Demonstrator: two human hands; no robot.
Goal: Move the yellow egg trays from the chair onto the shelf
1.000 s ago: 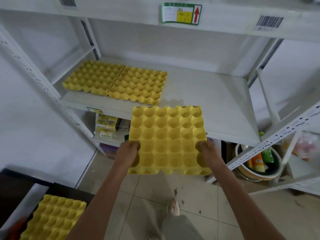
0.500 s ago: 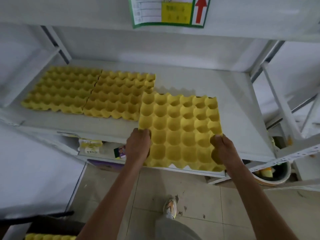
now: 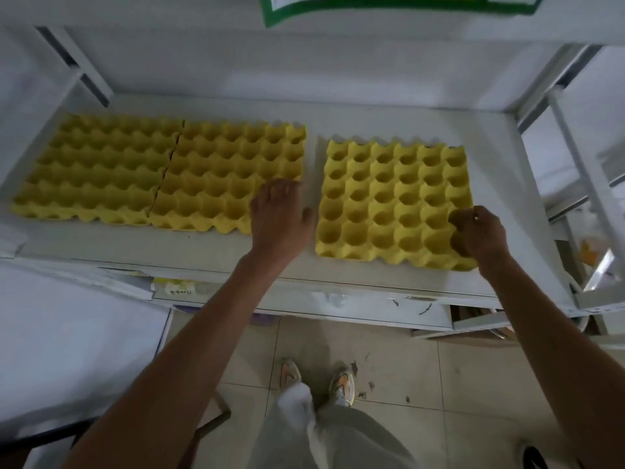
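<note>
Three yellow egg trays lie in a row on the white shelf. The left tray and the middle tray touch each other. A narrow gap separates them from the right tray, which sits flat near the shelf's front edge. My left hand is spread flat with straight fingers over the middle tray's near right corner, beside the gap. My right hand has its fingers curled on the right tray's near right corner. The chair is out of view.
A green-bordered label hangs from the upper shelf just above. Slanted white shelf uprights stand at the right. Below the shelf edge are a lower shelf with goods, the tiled floor and my shoes.
The tray I carried has gone from mid-air onto the shelf, right of the other two. My left hand has let go of it and moved left; the camera has come closer.
</note>
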